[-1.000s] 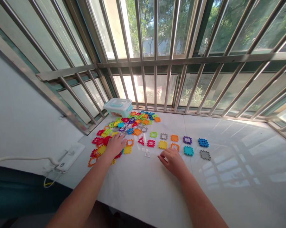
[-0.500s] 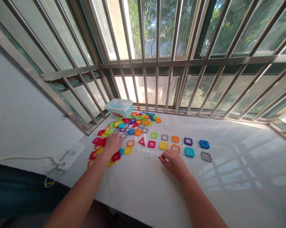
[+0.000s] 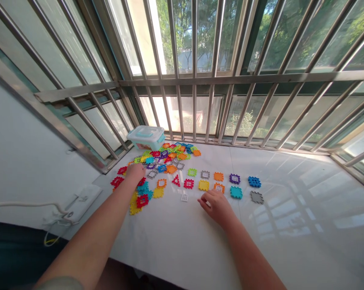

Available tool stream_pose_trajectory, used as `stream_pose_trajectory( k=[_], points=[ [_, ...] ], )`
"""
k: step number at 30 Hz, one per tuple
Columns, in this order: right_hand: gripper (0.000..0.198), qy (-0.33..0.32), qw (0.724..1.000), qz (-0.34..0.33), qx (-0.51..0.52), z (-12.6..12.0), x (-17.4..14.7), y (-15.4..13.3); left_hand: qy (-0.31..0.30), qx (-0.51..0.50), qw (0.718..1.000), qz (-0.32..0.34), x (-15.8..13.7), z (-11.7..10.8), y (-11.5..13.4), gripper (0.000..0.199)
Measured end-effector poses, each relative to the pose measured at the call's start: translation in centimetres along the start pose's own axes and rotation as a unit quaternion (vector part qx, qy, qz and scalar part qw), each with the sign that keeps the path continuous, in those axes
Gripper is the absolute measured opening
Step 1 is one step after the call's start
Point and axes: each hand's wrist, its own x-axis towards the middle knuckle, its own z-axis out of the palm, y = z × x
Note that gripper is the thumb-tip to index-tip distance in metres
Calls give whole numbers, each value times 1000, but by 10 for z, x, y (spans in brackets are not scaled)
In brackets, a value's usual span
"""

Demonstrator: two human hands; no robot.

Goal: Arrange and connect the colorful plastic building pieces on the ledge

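Note:
My left hand (image 3: 135,173) is closed over the left part of a pile of colourful plastic building tiles (image 3: 171,169); its fingertips are hidden, and I cannot see what they hold. Just right of it lie a grey window tile (image 3: 152,173) and teal tiles (image 3: 143,188). My right hand (image 3: 214,204) rests on the white surface, fingers loosely bent with a small gap by the thumb and no tile visible in them. It lies against the near edge of an orange window tile (image 3: 219,187). A small white window tile (image 3: 184,197) lies to its left.
Two rows of separate tiles spread rightward, including a purple one (image 3: 234,178), a blue one (image 3: 254,181) and a grey one (image 3: 257,197). Behind the pile stands a lidded teal box (image 3: 146,138). Metal window bars (image 3: 194,108) border the back; a power strip (image 3: 83,201) lies left.
My left hand has drawn slightly back and left, its fingers going from spread over the tiles to curled. My right hand has stayed in its place. The view has shifted a little.

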Motion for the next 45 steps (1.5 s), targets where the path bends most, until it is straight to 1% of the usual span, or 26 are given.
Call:
stream_pose_trajectory(
  k=[6, 10, 12, 15, 18, 22, 24, 26, 27, 30, 31, 33, 34, 36, 38, 39, 41, 43, 45],
  points=[
    [25, 0, 1000, 0, 7, 1, 0, 0, -5, -20, 1000, 9, -5, -3, -2, 20],
    [27, 2, 1000, 0, 6, -1, 0, -1, 7, -16, 1000, -1, -7, -5, -3, 32],
    [27, 4, 1000, 2, 6, -1, 0, -2, 40, 0, 999, 11, -11, -6, -1, 32],
    [28, 5, 1000, 5, 5, -2, 0, -3, 114, 9, 992, 49, -22, -7, 4, 31],
    [28, 0, 1000, 3, 6, -2, 0, -3, 148, -9, 987, 67, -36, -7, 12, 32],
    [28, 4, 1000, 4, 8, -2, 1, -3, 175, -101, 977, 65, -59, -6, 25, 30],
    [27, 8, 1000, 7, 8, -3, 1, -3, 185, -160, 967, 71, -77, -5, 38, 29],
    [23, 12, 1000, 10, 17, -3, 1, -4, 204, -221, 949, 95, -100, -2, 57, 28],
    [21, 15, 999, 15, 29, -2, 1, -5, 207, -255, 936, 124, -114, -1, 69, 29],
    [15, 31, 993, 54, 99, 0, 1, -8, 217, -357, 885, 207, -160, 2, 113, 29],
    [16, 41, 988, 74, 127, 1, 1, -10, 223, -385, 866, 229, -175, 2, 130, 30],
    [26, 67, 975, 114, 179, 3, 1, -11, 228, -407, 840, 278, -201, 0, 161, 28],
    [31, 80, 967, 132, 203, 4, 1, -12, 226, -415, 829, 301, -212, -2, 175, 27],
    [37, 104, 950, 163, 244, 5, 2, -11, 221, -436, 812, 318, -229, -5, 199, 25],
    [38, 127, 933, 187, 278, 5, 2, -7, 196, -480, 795, 316, -238, -6, 217, 25],
    [38, 136, 926, 195, 293, 5, 2, -5, 173, -515, 783, 303, -240, -4, 223, 28],
    [40, 147, 915, 203, 315, 5, 1, 1, 109, -599, 753, 250, -241, 1, 231, 35],
    [42, 146, 912, 204, 324, 4, 0, 6, 39, -670, 717, 186, -240, 8, 235, 39],
    [40, 137, 922, 192, 308, 2, -1, 8, -17, -707, 690, 152, -238, 15, 235, 38]
  ],
)
